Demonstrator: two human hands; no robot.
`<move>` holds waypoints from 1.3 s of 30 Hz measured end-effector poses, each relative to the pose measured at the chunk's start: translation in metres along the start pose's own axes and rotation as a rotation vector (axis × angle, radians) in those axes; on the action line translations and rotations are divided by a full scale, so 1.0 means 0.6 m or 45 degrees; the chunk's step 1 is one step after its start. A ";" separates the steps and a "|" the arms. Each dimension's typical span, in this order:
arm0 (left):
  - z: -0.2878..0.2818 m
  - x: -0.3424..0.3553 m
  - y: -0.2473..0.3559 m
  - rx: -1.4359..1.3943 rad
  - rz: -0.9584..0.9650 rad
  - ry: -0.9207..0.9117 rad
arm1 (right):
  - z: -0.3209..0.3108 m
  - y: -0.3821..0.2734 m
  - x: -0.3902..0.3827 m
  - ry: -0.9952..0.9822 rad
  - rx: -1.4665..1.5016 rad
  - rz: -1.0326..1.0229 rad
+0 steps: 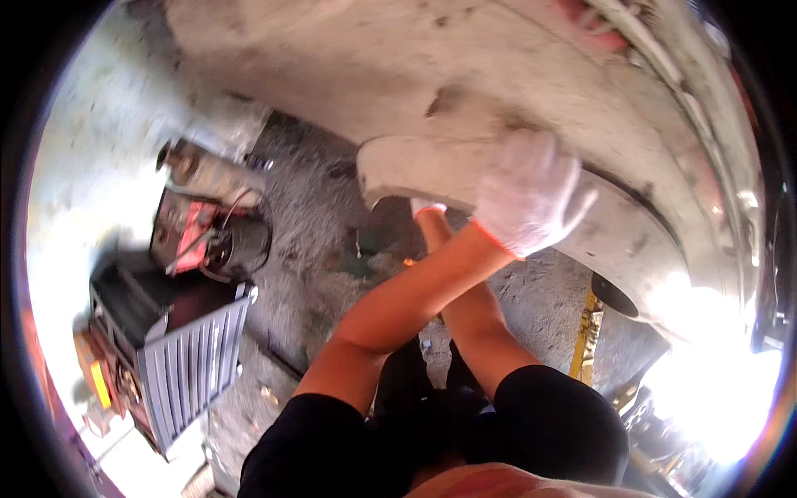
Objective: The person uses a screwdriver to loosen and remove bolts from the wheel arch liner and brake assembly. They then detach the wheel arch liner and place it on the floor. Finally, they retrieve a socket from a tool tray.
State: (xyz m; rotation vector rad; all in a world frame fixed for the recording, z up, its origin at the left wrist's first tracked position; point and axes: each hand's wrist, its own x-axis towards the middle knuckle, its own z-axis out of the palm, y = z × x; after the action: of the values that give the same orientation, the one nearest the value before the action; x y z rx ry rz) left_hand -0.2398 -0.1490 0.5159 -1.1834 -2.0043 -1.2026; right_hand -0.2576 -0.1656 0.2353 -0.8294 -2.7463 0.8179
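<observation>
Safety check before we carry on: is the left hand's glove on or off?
On: the white glove covers the left hand down to an orange cuff at the wrist, with bare forearm beyond it.

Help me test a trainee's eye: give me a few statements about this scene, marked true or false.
1. The left hand wears a white glove. True.
2. The panel partly hides the right hand. True.
3. The forearms run side by side, uncrossed. False: the left forearm crosses over the right.
4. A ribbed box stands right of the arms. False: the box is on the left.
</observation>
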 end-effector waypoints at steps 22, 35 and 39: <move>0.033 -0.310 -0.502 -0.598 -1.272 0.019 | -0.018 0.033 0.054 -0.307 -0.758 -0.014; -0.081 -0.340 -0.427 -0.383 -1.155 -0.134 | -0.045 -0.019 0.010 -0.408 -0.980 -0.100; -0.110 -0.275 -0.384 -0.278 -0.897 -0.188 | -0.016 0.002 0.038 0.062 -0.774 -0.417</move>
State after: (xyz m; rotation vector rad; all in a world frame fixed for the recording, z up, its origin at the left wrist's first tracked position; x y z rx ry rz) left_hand -0.3615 -0.3281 0.3209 -0.6679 -2.5618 -1.7375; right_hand -0.2731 -0.1479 0.2428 -0.4355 -2.9932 -0.1075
